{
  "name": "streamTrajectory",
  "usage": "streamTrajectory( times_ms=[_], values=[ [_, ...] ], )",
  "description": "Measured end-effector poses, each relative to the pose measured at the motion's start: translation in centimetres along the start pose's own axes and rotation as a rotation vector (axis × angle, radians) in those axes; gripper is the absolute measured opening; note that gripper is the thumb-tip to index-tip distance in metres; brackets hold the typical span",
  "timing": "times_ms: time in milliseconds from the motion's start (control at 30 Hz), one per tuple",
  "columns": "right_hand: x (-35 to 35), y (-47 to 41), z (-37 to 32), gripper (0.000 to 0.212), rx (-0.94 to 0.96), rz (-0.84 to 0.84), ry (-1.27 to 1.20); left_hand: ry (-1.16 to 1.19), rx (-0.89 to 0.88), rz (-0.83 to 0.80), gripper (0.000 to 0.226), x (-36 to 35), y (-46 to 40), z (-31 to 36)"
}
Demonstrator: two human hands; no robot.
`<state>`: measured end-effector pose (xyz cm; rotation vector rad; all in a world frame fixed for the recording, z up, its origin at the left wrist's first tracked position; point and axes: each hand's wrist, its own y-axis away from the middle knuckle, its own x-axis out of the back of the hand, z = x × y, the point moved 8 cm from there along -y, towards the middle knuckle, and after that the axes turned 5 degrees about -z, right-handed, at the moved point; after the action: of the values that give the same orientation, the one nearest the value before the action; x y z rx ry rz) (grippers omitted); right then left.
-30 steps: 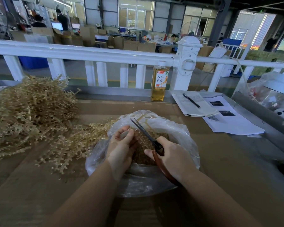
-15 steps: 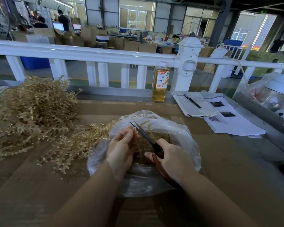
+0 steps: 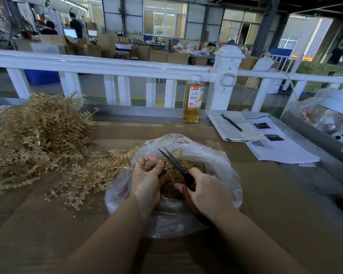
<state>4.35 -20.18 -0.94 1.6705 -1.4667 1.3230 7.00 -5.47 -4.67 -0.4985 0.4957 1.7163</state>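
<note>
Left hand (image 3: 147,180) was curled, fingertips pinching a short sprig (image 3: 166,168) over the open bag (image 3: 218,155). Right hand (image 3: 208,192) was wrapped round the handles of the scissors (image 3: 174,161). The blades ran up and to the left from that hand, tip out past the left fingertips. The sprig sat just left of the blades, between them and the left fingers, so the left hand was nearer it and the cut would likely come in from the right.

Whether blade and sprig touched could not be told. The blades read as one dark line (probably near closed, not sure). Most of the sprig was hidden behind the left fingers, so its long axis was unclear. The handles were buried under the right palm, with only a red-brown loop showing below. The bag's contents were a tan blur. The pile (image 3: 40,135) of uncut sprigs lay well left on the table (image 3: 48,224).
</note>
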Motion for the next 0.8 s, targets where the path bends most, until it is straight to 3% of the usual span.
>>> streamTrajectory(
  times_ms=[267,433,800],
  values=[
    [-0.32,-0.02,0.12,0.039,-0.015,0.007,0.011,-0.031,0.007,0.061,0.018,-0.06,0.24,0.27],
    [-0.42,0.08,0.23,0.040,-0.025,0.003,0.001,0.008,0.086,0.070,0.025,0.03,0.18,-0.08],
    [-0.48,0.10,0.16,0.037,-0.027,0.018,0.018,0.012,0.114,0.022,0.016,-0.22,0.56,0.33]
  ],
)
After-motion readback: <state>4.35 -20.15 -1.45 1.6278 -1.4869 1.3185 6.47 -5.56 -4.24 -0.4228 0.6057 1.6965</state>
